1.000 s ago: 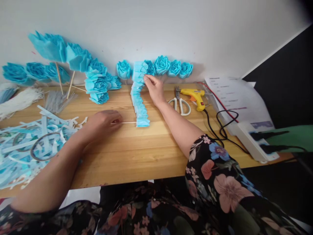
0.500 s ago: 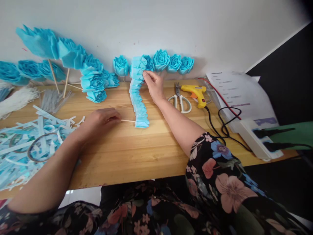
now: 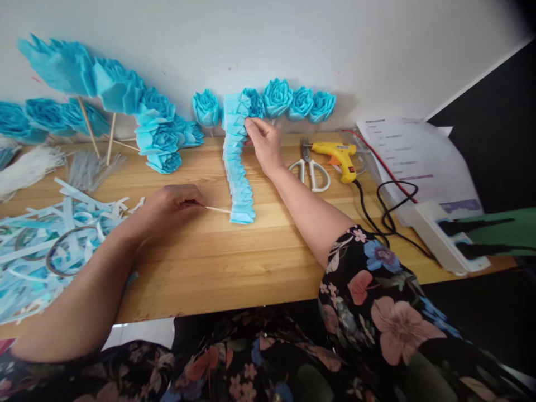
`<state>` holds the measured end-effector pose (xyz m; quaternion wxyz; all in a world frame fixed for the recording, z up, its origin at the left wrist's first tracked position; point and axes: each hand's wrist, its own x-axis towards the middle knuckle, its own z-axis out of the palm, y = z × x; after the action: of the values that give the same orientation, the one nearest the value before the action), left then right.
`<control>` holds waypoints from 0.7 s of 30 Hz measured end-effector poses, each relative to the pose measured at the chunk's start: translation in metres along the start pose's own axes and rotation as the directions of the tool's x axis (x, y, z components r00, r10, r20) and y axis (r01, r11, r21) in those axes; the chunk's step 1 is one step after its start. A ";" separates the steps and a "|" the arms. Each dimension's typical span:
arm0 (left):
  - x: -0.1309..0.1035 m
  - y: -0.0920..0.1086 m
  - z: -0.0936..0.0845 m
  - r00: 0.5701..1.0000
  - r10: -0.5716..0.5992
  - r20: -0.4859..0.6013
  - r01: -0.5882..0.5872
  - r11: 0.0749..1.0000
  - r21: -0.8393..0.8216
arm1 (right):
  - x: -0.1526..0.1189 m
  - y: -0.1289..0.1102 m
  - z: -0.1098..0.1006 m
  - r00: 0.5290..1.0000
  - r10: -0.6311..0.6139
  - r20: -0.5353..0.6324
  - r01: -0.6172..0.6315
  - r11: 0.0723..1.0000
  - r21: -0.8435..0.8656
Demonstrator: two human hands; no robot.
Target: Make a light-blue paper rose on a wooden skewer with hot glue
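Observation:
A long strip of folded light-blue paper petals [image 3: 238, 167] lies across the wooden table [image 3: 218, 262], running from the wall toward me. My right hand [image 3: 263, 142] pinches its far end near the wall. My left hand [image 3: 170, 205] grips a thin wooden stick [image 3: 218, 210] whose tip goes into the strip's near end. Finished blue paper roses [image 3: 288, 101] stand in a row against the wall behind the strip.
More blue roses on sticks [image 3: 125, 106] crowd the back left. Paper scraps and a tape ring [image 3: 62, 251] cover the left side. White scissors [image 3: 312, 170], a yellow glue gun [image 3: 337, 156], black cables [image 3: 385, 212], papers and a power strip [image 3: 439, 234] lie to the right.
My right hand has drawn the strip's far end out, so the curved strip now lies straighter. My left hand holds the stick in about the same place.

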<state>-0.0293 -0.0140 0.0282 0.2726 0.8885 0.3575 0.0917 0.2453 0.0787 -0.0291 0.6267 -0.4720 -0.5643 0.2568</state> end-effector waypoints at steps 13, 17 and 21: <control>0.000 0.004 -0.001 1.000 -0.016 0.000 0.016 1.000 0.013 | -0.001 -0.003 -0.001 0.997 -0.071 0.011 0.070 0.997 0.023; 0.001 0.003 -0.001 1.000 -0.014 -0.015 0.014 1.000 0.015 | -0.002 -0.005 -0.002 0.999 -0.041 0.022 0.041 0.999 -0.010; 0.000 0.002 0.000 1.000 -0.007 -0.026 0.008 1.000 0.030 | -0.003 -0.008 -0.002 0.999 -0.002 0.042 0.003 0.999 -0.035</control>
<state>-0.0285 -0.0151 0.0294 0.2548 0.8900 0.3655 0.0967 0.2452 0.0723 -0.0235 0.6066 -0.4768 -0.5824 0.2561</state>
